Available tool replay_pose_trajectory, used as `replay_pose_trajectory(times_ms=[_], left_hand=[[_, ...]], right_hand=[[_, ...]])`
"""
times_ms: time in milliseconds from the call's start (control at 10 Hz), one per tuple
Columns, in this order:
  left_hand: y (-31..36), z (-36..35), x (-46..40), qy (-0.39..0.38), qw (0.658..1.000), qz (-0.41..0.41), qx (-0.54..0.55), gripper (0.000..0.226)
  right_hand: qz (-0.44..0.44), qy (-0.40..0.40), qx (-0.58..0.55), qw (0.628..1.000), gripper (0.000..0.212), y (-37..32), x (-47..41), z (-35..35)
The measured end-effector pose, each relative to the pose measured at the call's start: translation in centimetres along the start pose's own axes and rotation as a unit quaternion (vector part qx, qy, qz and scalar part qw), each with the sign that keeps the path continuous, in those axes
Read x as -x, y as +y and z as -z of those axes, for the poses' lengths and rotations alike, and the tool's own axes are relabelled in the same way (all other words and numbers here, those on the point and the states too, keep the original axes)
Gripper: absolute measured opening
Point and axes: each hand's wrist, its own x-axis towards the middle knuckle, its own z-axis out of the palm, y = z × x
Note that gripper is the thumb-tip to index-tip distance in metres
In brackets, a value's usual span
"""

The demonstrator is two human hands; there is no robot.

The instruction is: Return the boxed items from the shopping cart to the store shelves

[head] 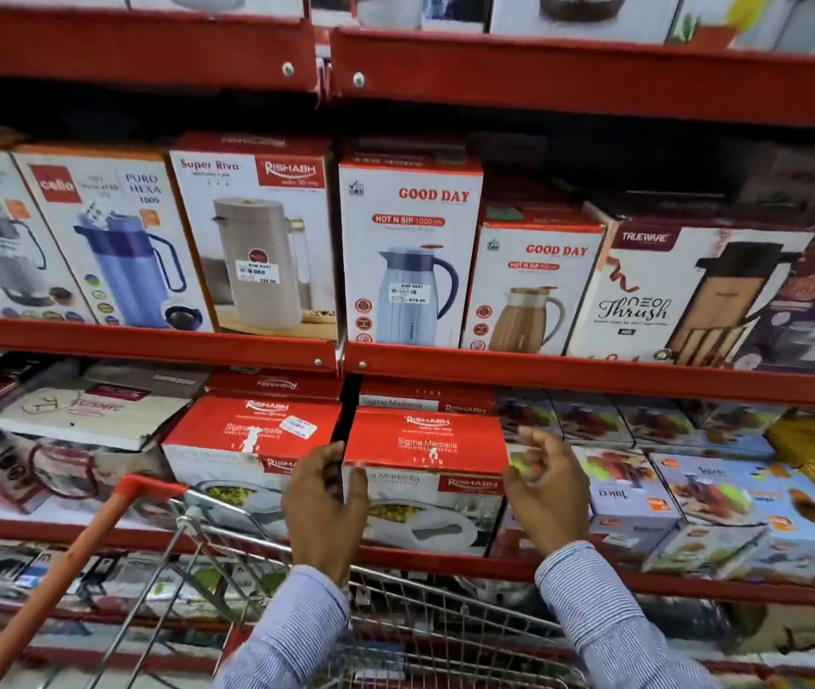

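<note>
Two hands work at the shelf just past the wire shopping cart (395, 614), whose orange handle (72, 564) runs off to the lower left. Nearest the camera, striped sleeves (604, 604) lead up to the hands. The left hand (325, 504) lies flat against the left front corner of a red-and-white Rishabh casserole box (425, 469), fingers curved round that edge and touching it. The right hand (544, 489) stands just off the box's right side, fingers loosely spread and curled, holding nothing; whether it brushes the cardboard I cannot tell. So the box sits directly between the palms, its long axis running across from one hand to the other, already resting on the red shelf lip (445, 556). Left of the left hand stands a matching box (246, 440); beyond the right hand, juicer cartons (634, 494). Judging by this, a gentle push away from the body would seat it, the left hand being better placed.
</note>
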Motion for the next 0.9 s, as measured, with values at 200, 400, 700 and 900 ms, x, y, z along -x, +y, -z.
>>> replay_pose_trajectory(times_ms=[200, 400, 700, 900], left_hand=[[7.5, -0.1, -7.8, 0.027, 0.995, -0.097, 0.012, 0.037], [8.9, -1.3, -11.5, -0.029, 0.997, -0.068, -0.022, 0.054], [8.2, -1.8, -12.1, -0.055, 0.997, -0.041, -0.037, 0.048], [8.2, -1.3, -11.5, -0.036, 0.997, -0.058, -0.02, 0.044]], right_hand=[[0.085, -0.03, -0.106, 0.99, 0.042, -8.7, -4.5, -1.7], [0.02, -0.052, -0.08, 0.995, 0.052, -10.3, -7.1, -3.6], [0.015, -0.067, -0.064, 0.996, 0.046, -10.3, -7.7, -4.3], [-0.005, -0.101, -0.064, 0.993, 0.046, -10.1, -8.0, -3.6]])
